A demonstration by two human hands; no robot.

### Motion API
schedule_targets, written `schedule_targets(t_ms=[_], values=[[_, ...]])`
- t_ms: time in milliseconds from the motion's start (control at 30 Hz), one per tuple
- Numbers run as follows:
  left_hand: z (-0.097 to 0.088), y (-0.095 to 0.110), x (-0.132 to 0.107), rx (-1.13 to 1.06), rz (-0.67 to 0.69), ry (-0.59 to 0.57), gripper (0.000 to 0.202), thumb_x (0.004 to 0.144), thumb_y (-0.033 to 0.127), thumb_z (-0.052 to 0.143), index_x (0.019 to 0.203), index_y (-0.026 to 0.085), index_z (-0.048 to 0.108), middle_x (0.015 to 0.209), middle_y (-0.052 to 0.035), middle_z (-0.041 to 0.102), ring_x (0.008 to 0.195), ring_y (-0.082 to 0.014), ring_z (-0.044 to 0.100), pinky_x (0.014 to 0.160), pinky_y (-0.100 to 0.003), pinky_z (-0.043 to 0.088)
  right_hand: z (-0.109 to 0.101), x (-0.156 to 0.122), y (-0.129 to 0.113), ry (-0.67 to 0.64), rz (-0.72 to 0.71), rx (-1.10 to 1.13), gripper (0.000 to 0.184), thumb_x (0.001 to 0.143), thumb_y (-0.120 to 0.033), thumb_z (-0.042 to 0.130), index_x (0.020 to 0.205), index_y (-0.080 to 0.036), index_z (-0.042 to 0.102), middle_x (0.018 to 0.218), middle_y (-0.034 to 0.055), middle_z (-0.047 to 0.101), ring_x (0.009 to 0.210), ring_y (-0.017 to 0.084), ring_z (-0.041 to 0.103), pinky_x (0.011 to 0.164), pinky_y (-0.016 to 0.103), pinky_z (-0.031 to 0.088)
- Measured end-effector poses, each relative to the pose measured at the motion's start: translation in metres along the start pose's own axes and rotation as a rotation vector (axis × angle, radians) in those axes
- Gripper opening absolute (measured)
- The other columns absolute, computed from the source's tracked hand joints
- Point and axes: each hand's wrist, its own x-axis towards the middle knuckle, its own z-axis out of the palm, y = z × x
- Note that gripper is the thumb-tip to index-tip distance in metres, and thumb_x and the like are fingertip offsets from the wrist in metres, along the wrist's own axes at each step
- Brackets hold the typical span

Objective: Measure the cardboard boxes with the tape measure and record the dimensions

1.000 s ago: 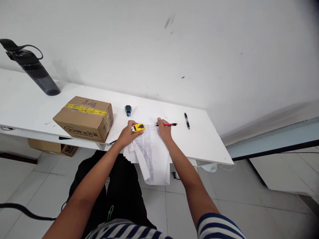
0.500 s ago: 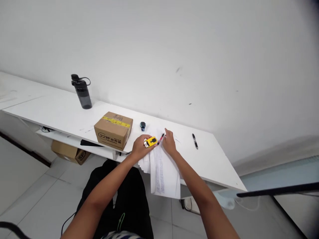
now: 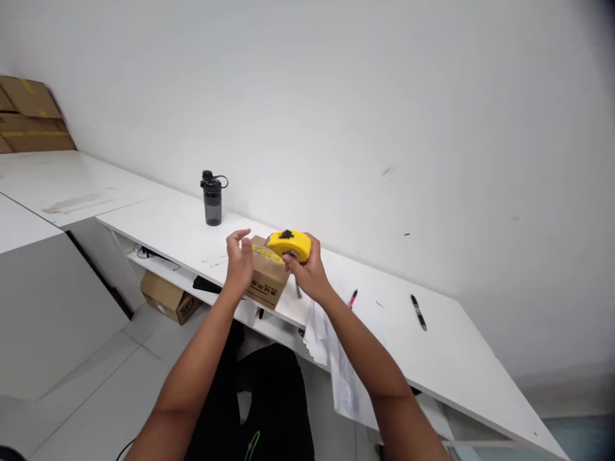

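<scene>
My right hand (image 3: pixel 310 270) grips a yellow tape measure (image 3: pixel 294 244) with a black button on top, held up over the cardboard box. To its left my left hand (image 3: pixel 239 264) is raised, empty, its fingers partly curled and apart from the thumb. Behind and below both hands, the taped cardboard box (image 3: pixel 267 282) stands on the white table; the hands and the tape measure hide part of it. Written-on paper sheets (image 3: pixel 343 378) hang over the table's front edge, partly covered by my right forearm. Beside that forearm lies a red and black pen (image 3: pixel 353 298).
A dark water bottle (image 3: pixel 212 200) stands upright near the wall. Further right lies a black pen (image 3: pixel 418 312). Another carton (image 3: pixel 166 298) is below the table's shelf (image 3: pixel 182 275). Large cardboard boxes (image 3: pixel 33 115) stand at the far left end.
The tape measure has passed from my left hand to my right and moved over the box. The red pen, earlier between my hands, now lies on the table. The view has turned left.
</scene>
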Motion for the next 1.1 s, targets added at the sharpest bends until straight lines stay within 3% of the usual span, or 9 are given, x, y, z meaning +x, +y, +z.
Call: schedule_targets(t_ms=[33, 100, 233, 400, 533, 667, 800, 933, 1100], values=[[-0.008, -0.016, 0.009, 0.023, -0.067, 0.040, 0.051, 0.090, 0.059, 0.047, 0.128, 0.025, 0.041, 0.137, -0.0123, 0.049, 0.135, -0.0271, 0.040, 0.111, -0.045, 0.033, 0.004, 0.017, 0.005, -0.019, -0.002, -0.066, 0.068, 0.082, -0.055, 0.065, 0.134, -0.027, 0.031, 0.111, 0.0065, 0.061, 0.077, 0.017, 0.064, 0.069, 0.035, 0.055], [-0.017, -0.046, 0.021, 0.066, -0.166, -0.013, 0.070, 0.077, 0.052, 0.069, 0.133, 0.023, 0.039, 0.136, -0.0152, 0.050, 0.137, -0.0305, 0.037, 0.112, -0.048, 0.031, 0.011, 0.046, 0.014, -0.077, 0.001, -0.230, 0.065, 0.085, -0.052, 0.061, 0.135, -0.023, 0.032, 0.109, 0.0075, 0.063, 0.086, 0.020, 0.064, 0.075, 0.035, 0.054], [-0.016, -0.081, 0.022, -0.139, -0.176, -0.150, 0.076, 0.080, 0.045, 0.065, 0.143, 0.023, 0.029, 0.142, -0.0175, 0.046, 0.129, -0.0249, 0.051, 0.103, -0.041, 0.043, 0.029, 0.075, 0.031, -0.208, 0.007, -0.541, 0.061, 0.091, -0.051, 0.050, 0.140, -0.019, 0.031, 0.109, 0.0104, 0.067, 0.090, 0.024, 0.065, 0.080, 0.037, 0.050], [-0.017, -0.077, 0.016, -0.187, -0.126, -0.204, 0.064, 0.083, 0.043, 0.062, 0.140, 0.023, 0.044, 0.141, -0.0121, 0.053, 0.125, -0.0245, 0.055, 0.103, -0.039, 0.044, 0.049, 0.074, 0.042, -0.277, 0.025, -0.758, 0.062, 0.091, -0.054, 0.047, 0.141, -0.020, 0.034, 0.105, 0.0116, 0.071, 0.085, 0.027, 0.067, 0.075, 0.035, 0.048], [-0.019, -0.072, 0.014, -0.170, -0.108, -0.189, 0.052, 0.085, 0.041, 0.057, 0.133, 0.021, 0.054, 0.135, -0.0088, 0.060, 0.121, -0.0238, 0.058, 0.104, -0.039, 0.044, 0.050, 0.069, 0.041, -0.294, 0.025, -0.868, 0.061, 0.089, -0.056, 0.050, 0.139, -0.021, 0.038, 0.098, 0.0107, 0.072, 0.077, 0.029, 0.066, 0.068, 0.034, 0.046], [-0.014, -0.075, 0.014, -0.112, -0.137, -0.125, 0.046, 0.085, 0.038, 0.057, 0.127, 0.018, 0.060, 0.135, -0.0112, 0.059, 0.126, -0.0248, 0.054, 0.111, -0.041, 0.037, 0.025, 0.047, 0.033, -0.302, 0.046, -0.977, 0.062, 0.091, -0.059, 0.045, 0.139, -0.021, 0.037, 0.095, 0.0103, 0.071, 0.075, 0.028, 0.066, 0.065, 0.033, 0.043], [-0.010, -0.075, 0.014, -0.131, -0.163, -0.085, 0.045, 0.083, 0.035, 0.059, 0.124, 0.016, 0.061, 0.134, -0.0123, 0.060, 0.125, -0.0246, 0.055, 0.111, -0.040, 0.038, -0.028, 0.006, 0.027, -0.258, 0.167, -0.975, 0.062, 0.088, -0.061, 0.049, 0.135, -0.021, 0.037, 0.092, 0.0084, 0.069, 0.074, 0.027, 0.065, 0.066, 0.034, 0.044], [-0.008, -0.070, 0.015, -0.184, -0.182, -0.099, 0.046, 0.082, 0.035, 0.060, 0.123, 0.014, 0.062, 0.131, -0.0128, 0.062, 0.121, -0.0250, 0.058, 0.109, -0.040, 0.041, -0.076, -0.029, 0.032, -0.175, 0.257, -0.804, 0.059, 0.087, -0.059, 0.053, 0.130, -0.022, 0.036, 0.095, 0.0064, 0.066, 0.074, 0.023, 0.062, 0.066, 0.034, 0.047], [-0.007, -0.070, 0.018, -0.186, -0.193, -0.099, 0.047, 0.081, 0.037, 0.061, 0.123, 0.016, 0.062, 0.129, -0.0113, 0.064, 0.119, -0.0248, 0.059, 0.107, -0.040, 0.043, -0.089, -0.038, 0.042, -0.111, 0.257, -0.674, 0.059, 0.086, -0.055, 0.057, 0.130, -0.022, 0.036, 0.103, 0.0072, 0.065, 0.081, 0.021, 0.062, 0.071, 0.036, 0.049]])
